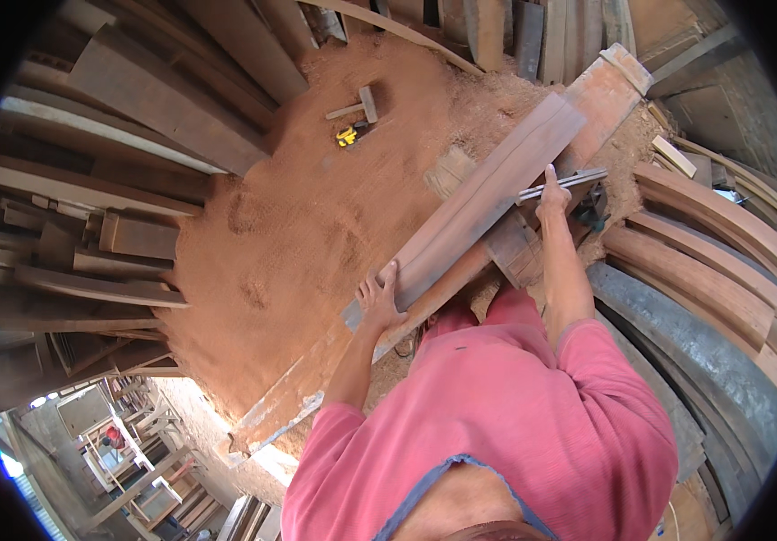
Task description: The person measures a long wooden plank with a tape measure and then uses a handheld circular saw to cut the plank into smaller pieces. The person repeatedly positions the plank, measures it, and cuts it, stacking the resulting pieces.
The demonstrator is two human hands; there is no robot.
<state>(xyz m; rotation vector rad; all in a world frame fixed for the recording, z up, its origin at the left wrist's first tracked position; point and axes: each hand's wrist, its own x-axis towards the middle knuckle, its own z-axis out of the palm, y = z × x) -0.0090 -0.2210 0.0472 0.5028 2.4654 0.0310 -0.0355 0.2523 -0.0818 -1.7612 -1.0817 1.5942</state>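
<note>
A long reddish-brown plank (487,198) lies slantwise in front of me, from near left to far right, on a dusty wooden beam (606,101). A dark line runs along its face. My left hand (381,296) is closed on the near end, fingers over the left edge. My right hand (551,193) is beside the right edge farther up, closed around a slim grey metal tool (578,180) with parallel strips; its exact kind is unclear. One finger stretches along the plank's edge. Under the tool is a dark object (590,207), partly hidden.
Sawdust (298,243) covers the ground to the left, with a yellow tape measure (346,136) and small wood offcuts (367,105) on it. Stacked boards (136,99) line the left side. Curved timbers (695,270) are piled close on my right. A wooden block (514,248) sits near my legs.
</note>
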